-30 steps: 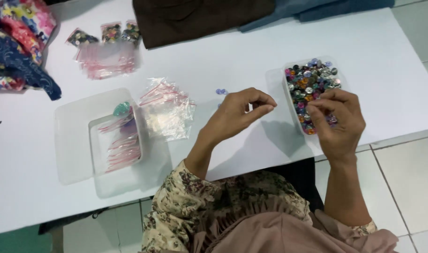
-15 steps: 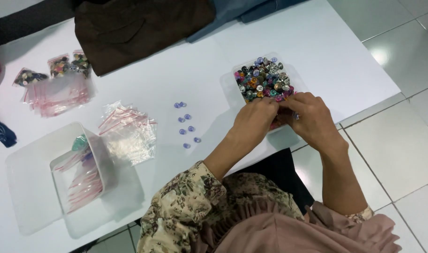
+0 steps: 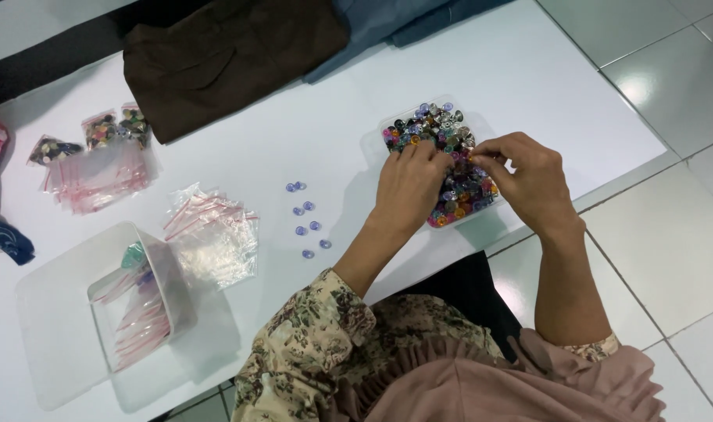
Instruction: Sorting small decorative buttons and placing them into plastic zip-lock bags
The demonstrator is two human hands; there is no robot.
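We've both hands in the clear tray (image 3: 389, 125) of mixed buttons (image 3: 442, 133) on the table (image 3: 294, 94): left hand (image 3: 409, 186) fingers dipped in, curled; right hand (image 3: 528, 178) pinching narrow, prob. on one button. Light, hard, slick — grip by the rims.

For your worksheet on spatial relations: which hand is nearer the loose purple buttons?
Left. The left hand is just right of the purple buttons, over the tray; the right hand lies farther right.
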